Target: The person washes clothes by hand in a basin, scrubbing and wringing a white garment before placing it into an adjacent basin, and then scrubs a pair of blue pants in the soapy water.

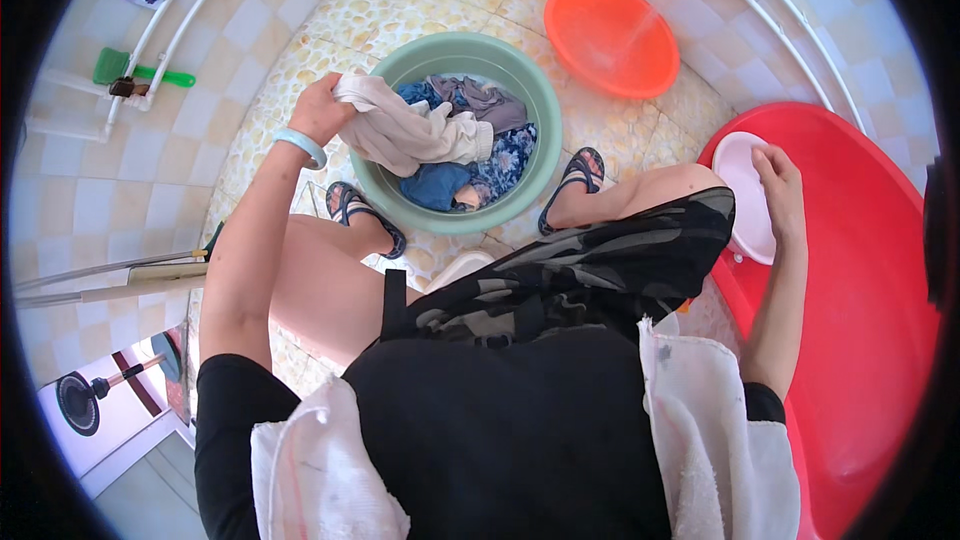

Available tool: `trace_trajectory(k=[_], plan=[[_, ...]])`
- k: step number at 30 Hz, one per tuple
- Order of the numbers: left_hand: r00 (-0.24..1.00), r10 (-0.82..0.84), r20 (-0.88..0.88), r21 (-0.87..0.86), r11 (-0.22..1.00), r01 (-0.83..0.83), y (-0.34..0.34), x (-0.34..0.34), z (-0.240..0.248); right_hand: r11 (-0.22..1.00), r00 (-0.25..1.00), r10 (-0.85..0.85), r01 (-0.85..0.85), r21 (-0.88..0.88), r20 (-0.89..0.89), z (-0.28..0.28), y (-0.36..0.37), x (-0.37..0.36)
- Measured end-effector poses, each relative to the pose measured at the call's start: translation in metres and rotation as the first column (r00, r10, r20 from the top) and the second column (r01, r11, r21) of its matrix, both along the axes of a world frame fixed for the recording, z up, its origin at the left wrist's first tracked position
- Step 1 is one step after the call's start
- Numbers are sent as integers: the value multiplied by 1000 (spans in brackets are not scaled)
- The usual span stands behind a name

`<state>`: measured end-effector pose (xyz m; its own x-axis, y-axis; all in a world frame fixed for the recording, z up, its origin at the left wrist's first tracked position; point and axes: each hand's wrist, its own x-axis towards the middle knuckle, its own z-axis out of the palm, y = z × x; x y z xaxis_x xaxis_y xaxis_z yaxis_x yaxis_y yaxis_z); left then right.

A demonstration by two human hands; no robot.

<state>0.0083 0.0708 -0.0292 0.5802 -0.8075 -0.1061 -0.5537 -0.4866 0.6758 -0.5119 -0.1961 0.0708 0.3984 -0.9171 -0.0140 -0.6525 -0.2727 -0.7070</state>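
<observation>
My left hand (318, 110), a pale bracelet at its wrist, is closed on a beige garment (415, 130) at the left rim of a green washtub (549, 145). The rest of that garment drapes down into the tub, over a heap of blue patterned, mauve and dark blue clothes (508, 162). Over on the right, my right hand (780, 185) grips the right edge of a pale pink basin (738, 170). This basin is at the left side of a large red tub (865, 290). Some of the right fingers are hidden behind the basin's edge.
Beyond the green tub stands an orange basin (590, 35) with water in it. Both sandalled feet flank the green tub. White pipes run along the tiled walls; a green brush (150, 70) hangs at the left. Long handles (120, 280) lean below it.
</observation>
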Motion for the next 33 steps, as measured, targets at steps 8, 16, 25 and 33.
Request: trace_trajectory(k=[8, 16, 25, 33], plan=[[998, 22, -55, -18, 1000, -23, 1, 4, 0, 959, 959, 282, -282, -1, 0, 11, -10, 120], [997, -35, -64, -151, 988, 25, -17, 11, 22, 607, 638, 734, -770, 197, 233, -13, 33, 280], [956, -243, -165, -253, 947, 197, -17, -24, 26, 497, 464, 857, -860, -120, 224, -76, 107, 378], [828, -294, 477, 79, 953, 292, 62, -66, 48, 500, 513, 801, -857, 127, 307, -105, 53, 345]])
